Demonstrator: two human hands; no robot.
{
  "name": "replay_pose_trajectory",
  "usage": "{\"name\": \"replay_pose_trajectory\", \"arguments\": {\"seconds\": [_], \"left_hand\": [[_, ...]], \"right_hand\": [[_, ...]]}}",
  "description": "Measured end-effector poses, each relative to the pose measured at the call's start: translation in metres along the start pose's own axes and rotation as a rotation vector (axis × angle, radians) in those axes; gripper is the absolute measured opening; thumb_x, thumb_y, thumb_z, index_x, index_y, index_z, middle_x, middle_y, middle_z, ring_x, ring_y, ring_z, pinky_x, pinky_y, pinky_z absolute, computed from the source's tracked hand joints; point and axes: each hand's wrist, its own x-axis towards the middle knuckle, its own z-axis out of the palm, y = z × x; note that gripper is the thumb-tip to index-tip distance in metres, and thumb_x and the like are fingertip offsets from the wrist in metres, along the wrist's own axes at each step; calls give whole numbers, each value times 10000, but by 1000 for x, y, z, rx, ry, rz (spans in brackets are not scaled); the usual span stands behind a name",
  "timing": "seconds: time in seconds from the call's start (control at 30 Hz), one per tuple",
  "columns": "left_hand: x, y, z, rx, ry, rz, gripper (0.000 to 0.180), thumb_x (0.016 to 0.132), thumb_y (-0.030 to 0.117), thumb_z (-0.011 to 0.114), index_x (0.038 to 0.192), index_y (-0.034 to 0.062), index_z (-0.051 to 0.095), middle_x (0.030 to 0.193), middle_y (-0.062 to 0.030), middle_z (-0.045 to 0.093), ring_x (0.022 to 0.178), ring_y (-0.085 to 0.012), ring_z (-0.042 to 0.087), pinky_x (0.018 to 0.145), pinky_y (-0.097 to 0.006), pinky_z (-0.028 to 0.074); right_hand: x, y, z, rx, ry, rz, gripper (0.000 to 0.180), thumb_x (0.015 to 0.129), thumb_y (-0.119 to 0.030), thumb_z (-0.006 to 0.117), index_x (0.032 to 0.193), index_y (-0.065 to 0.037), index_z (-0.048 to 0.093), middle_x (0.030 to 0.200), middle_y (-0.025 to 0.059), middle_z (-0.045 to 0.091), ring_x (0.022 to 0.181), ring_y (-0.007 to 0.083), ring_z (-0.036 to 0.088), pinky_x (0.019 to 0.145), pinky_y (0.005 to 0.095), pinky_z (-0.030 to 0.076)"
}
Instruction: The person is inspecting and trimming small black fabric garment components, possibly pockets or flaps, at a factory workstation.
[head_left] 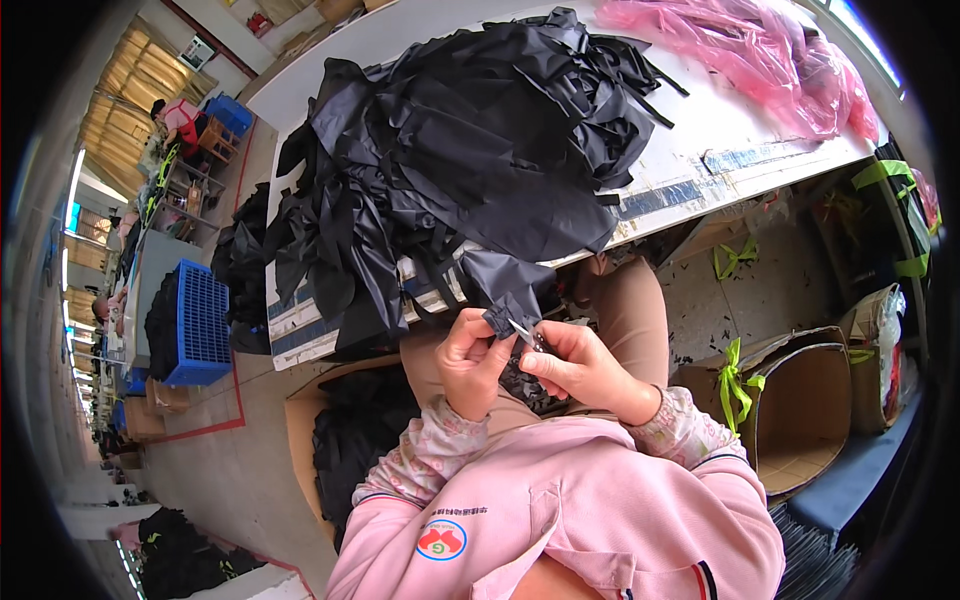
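Observation:
A large heap of thin black fabric pieces (pixel 470 140) covers the white table and hangs over its near edge. A corner of one black fabric piece (pixel 505 285) comes down from the table edge to my hands. My left hand (pixel 472 362) pinches this corner between thumb and fingers. Just beside it, my right hand (pixel 580 365) is closed around small thread snips (pixel 522 332), whose pointed metal blade lies against the fabric by my left fingertips. The rest of the snips is mostly hidden in my right fingers.
Pink plastic sheeting (pixel 760 65) lies on the table (pixel 740 165) at the far right. A cardboard box (pixel 300 420) of black fabric stands at my left, an open carton (pixel 800 425) at my right. Beyond the aisle are a blue crate (pixel 205 325) and people at work.

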Motion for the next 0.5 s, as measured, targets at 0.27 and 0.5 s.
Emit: {"name": "replay_pose_trajectory", "arguments": {"seconds": [0.27,0.5], "left_hand": [[-3,1,5,-19,11,-47,142,855,-111,596,988,-61,588,1011,-43,548,882,-107,601,776,-229,492],[-3,-1,7,-63,1,-46,149,856,-114,593,995,-59,593,1024,-40,551,886,-106,606,779,-227,494]], "right_hand": [[5,8,0,-595,271,-417,358,812,-277,757,804,3,533,580,112,487,473,155,405,447,305,377],[4,5,-1,-654,275,-393,348,829,-271,739,793,0,523,572,129,487,471,208,385,447,313,376]]}}
